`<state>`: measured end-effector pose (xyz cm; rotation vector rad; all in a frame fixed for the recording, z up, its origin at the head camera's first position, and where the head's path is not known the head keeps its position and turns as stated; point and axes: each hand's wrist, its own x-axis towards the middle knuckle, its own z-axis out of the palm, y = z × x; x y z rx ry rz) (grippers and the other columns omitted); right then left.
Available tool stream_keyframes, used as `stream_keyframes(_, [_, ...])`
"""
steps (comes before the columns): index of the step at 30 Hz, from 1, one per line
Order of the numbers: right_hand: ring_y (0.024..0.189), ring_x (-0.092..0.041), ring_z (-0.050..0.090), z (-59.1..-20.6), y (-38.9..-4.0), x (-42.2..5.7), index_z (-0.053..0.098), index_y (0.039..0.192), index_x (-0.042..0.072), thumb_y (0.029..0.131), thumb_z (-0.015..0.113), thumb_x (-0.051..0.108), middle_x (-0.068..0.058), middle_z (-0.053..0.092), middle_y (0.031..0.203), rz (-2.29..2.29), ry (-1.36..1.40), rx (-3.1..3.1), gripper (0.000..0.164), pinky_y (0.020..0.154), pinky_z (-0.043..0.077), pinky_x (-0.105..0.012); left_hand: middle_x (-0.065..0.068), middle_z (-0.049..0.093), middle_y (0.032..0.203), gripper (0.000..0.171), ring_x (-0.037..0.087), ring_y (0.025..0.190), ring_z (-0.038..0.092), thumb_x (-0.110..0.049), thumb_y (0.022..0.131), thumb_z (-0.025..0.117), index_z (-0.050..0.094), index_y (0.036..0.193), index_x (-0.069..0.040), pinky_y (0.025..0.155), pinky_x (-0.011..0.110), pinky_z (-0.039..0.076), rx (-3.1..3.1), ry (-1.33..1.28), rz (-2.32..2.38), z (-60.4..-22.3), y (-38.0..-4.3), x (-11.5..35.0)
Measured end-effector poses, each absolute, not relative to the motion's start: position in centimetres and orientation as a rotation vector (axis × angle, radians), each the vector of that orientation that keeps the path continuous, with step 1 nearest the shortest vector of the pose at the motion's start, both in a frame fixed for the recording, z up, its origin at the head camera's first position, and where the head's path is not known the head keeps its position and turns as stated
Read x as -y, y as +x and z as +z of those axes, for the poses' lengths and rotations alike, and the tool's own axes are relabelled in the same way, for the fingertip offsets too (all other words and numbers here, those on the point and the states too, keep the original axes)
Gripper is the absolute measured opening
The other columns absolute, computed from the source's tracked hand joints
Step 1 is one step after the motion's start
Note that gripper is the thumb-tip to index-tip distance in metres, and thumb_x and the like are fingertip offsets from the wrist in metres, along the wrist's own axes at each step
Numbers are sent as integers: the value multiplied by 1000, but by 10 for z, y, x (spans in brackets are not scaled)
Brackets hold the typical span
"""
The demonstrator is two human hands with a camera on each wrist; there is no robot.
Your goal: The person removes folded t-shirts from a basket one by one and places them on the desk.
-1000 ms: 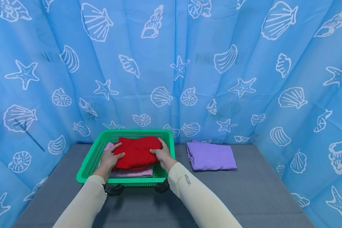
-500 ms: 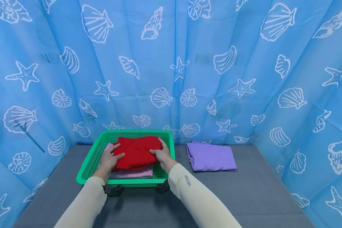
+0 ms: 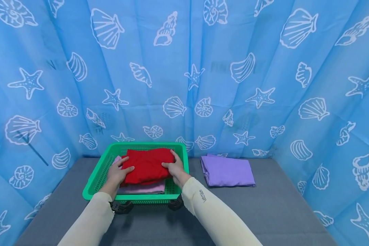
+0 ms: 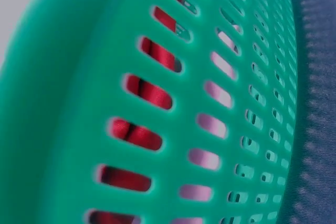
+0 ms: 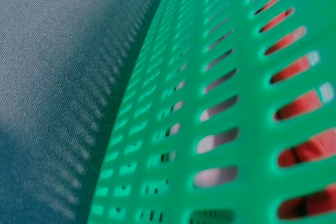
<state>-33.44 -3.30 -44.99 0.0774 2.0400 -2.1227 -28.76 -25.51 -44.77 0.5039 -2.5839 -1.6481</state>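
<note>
A folded red cloth (image 3: 147, 165) lies inside the green plastic basket (image 3: 90, 186), on top of a folded pink cloth (image 3: 146, 188). My left hand (image 3: 117, 175) holds the red cloth by its left side, thumb on top. At the right side, my right hand (image 3: 176, 169) grips it with the thumb on top and the fingers around the far right edge. The undersides of the cloths are hidden. Both wrist views face the slotted basket wall (image 4: 173, 119), where red and pink fabric shows through the holes; neither hand appears there.
To the right of the basket, a folded purple cloth (image 3: 229, 171) lies on the grey-covered table (image 3: 273, 205). A blue curtain (image 3: 184, 78) with white seashells and starfish hangs close behind and along both sides.
The head view has tipped up slightly, so everything sits a little lower in the picture. Both hands keep their places on the red cloth.
</note>
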Motion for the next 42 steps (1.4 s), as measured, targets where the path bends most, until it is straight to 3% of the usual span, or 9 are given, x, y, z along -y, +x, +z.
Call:
stream_keyframes(8, [128, -37, 47, -450, -333, 32, 35, 154, 22, 91, 65, 1, -17, 34, 155, -2092, 77, -2055, 73, 92, 53, -40, 26, 20, 159, 65, 46, 134, 35, -25, 95, 65, 37, 153, -16, 100, 52, 48, 2548, 517, -1681, -446, -285, 256])
stream_keyframes(15, [129, -37, 47, -447, -332, 27, 34, 155, 22, 90, 68, 4, -16, 32, 156, -2073, 68, -2027, 75, 90, 54, -39, 14, 10, 165, 68, 45, 142, 26, -23, 94, 65, 34, 154, -15, 103, 52, 46, 2550, 474, -1736, -431, -280, 261])
stream_keyframes(21, [127, -36, 48, -446, -329, 23, 32, 155, 24, 90, 70, 8, -16, 33, 156, -2044, 40, -2028, 77, 88, 55, -38, 26, 19, 159, 69, 43, 129, 39, -28, 94, 65, 34, 154, -18, 87, 39, 55, 2566, 493, -1768, -424, -276, 263])
stream_keyframes(25, [125, -36, 48, -444, -325, 22, 30, 156, 24, 89, 71, 9, -17, 33, 155, -2016, -15, -2057, 79, 85, 56, -36, 27, 24, 157, 71, 38, 118, 47, -30, 93, 68, 34, 155, -20, 76, 30, 56, 2529, 520, -1813, -424, -273, 265])
stream_keyframes(31, [127, -36, 47, -437, -322, 19, 25, 157, 25, 90, 70, 10, -17, 30, 156, -1963, -131, -2078, 82, 87, 55, -38, 27, 25, 155, 75, 30, 104, 54, -31, 92, 69, 30, 156, -21, 70, 31, 59, 2467, 522, -1905, -423, -267, 268])
stream_keyframes(42, [138, -34, 36, -416, -309, 3, 23, 158, 25, 91, 71, 17, -15, 26, 160, -1806, -323, -2180, 83, 102, 46, -46, 23, 26, 155, 74, 25, 95, 60, -30, 93, 68, 30, 156, -27, 71, 35, 60, 2394, 528, -2019, -417, -253, 267])
